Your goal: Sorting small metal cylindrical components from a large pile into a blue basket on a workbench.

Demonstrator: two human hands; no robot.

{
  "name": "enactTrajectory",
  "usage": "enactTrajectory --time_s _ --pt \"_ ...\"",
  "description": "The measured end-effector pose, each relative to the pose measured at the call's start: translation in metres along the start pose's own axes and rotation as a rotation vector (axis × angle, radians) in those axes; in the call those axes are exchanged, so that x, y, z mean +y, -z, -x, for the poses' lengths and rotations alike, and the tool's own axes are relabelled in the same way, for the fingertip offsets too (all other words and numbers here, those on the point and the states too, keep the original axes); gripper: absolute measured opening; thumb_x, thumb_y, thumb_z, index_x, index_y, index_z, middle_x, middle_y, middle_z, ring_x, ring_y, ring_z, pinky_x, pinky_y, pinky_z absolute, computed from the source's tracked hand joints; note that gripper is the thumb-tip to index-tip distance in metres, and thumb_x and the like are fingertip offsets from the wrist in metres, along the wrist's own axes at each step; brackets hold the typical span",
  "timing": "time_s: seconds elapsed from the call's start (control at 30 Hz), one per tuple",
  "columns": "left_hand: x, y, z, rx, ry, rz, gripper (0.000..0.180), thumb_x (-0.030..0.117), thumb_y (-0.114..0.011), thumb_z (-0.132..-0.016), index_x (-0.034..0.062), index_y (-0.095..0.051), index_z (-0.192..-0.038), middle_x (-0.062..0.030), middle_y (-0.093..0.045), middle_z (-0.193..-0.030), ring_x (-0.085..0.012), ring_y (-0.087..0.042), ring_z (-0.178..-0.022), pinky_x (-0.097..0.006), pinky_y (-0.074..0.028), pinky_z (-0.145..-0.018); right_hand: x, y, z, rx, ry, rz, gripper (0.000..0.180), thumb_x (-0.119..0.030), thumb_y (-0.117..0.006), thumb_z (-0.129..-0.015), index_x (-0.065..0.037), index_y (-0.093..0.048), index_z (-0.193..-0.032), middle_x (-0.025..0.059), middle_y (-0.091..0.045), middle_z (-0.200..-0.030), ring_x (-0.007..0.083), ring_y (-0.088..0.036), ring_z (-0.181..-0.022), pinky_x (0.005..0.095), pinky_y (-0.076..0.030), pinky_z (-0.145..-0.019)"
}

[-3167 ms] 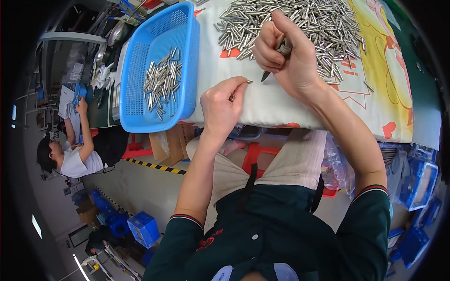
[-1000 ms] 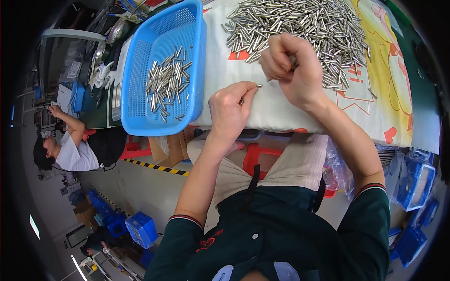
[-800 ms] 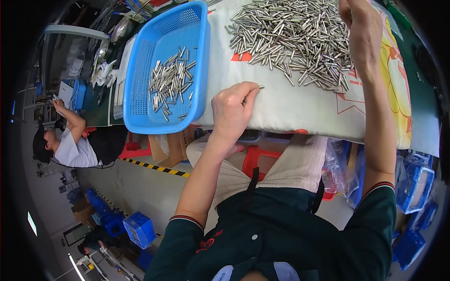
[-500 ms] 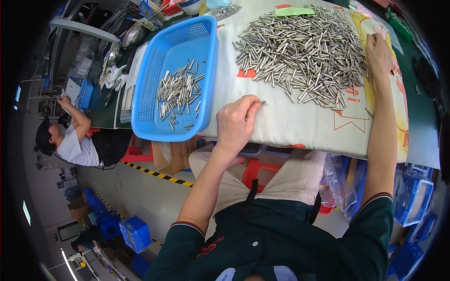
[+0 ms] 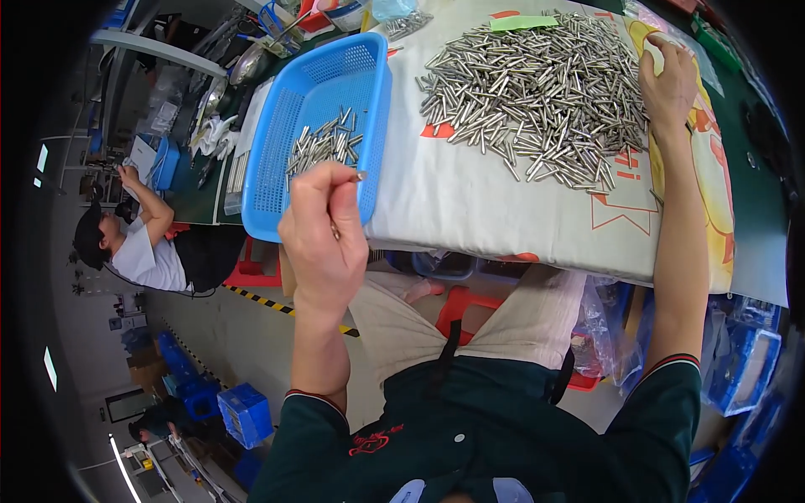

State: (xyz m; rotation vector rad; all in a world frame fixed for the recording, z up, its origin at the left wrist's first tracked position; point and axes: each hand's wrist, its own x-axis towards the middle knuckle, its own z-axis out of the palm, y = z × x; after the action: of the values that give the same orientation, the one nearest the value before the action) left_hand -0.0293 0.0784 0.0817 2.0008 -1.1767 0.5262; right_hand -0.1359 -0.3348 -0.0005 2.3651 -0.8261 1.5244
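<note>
My left hand is closed, with a small metal pin whose tip sticks out past thumb and forefinger. It hovers over the near right rim of a blue plastic basket. Inside lies a loose heap of metal pins, partly hidden behind the hand. A much larger pile of similar silver pins covers the middle of the table. At that pile's right edge rests my right hand, thumb and fingers curved apart around a gap; no pin can be made out in it.
A green paper strip lies on the pile's far side. Behind the basket sits a plastic bag of pins. White cloth and tools lie on the left bench. A co-worker works at far left.
My left hand has moved left from the table's front edge to the basket, carrying the pin. My right hand has shifted slightly at the pile's edge, its thumb and fingers now further apart.
</note>
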Motion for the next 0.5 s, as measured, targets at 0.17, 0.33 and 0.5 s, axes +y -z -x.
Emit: enactTrajectory --time_s 0.17,0.33,0.5 --pt "-0.053 0.018 -0.033 -0.145 0.116 -0.356 0.007 0.009 -0.050 -0.089 0.0030 -0.052 -0.089 -0.0153 -0.057 -0.065 -0.0331 -0.058 -0.059 -0.039 -0.041 -0.052 -0.082 0.037 -0.004 -0.068 0.086 -0.477 0.014 -0.005 -0.057 -0.078 -0.004 -0.061 -0.092 0.0101 -0.059 -0.086 0.0257 -0.057 -0.084 0.0332 -0.044 -0.074" --pt "-0.090 0.028 -0.040 -0.445 0.296 -0.502 0.022 0.016 -0.061 -0.082 0.0007 -0.054 -0.097 -0.0145 -0.060 -0.077 -0.0319 -0.059 -0.070 -0.040 -0.044 -0.061 -0.127 0.054 0.015 -0.532 0.192 -0.772 0.005 -0.007 -0.058 -0.071 -0.003 -0.057 -0.075 0.0092 -0.056 -0.073 0.0269 -0.056 -0.075 0.0370 -0.045 -0.067" --pt "-0.068 0.019 -0.034 -0.190 -0.054 -0.476 0.025 0.012 -0.066 -0.076 0.0001 -0.059 -0.097 -0.0130 -0.059 -0.088 -0.0286 -0.058 -0.078 -0.038 -0.044 -0.067 -0.143 0.063 0.032 -0.771 0.290 -0.785 0.010 -0.011 -0.060 -0.070 -0.002 -0.058 -0.069 0.0109 -0.058 -0.074 0.0281 -0.056 -0.079 0.0386 -0.046 -0.071"
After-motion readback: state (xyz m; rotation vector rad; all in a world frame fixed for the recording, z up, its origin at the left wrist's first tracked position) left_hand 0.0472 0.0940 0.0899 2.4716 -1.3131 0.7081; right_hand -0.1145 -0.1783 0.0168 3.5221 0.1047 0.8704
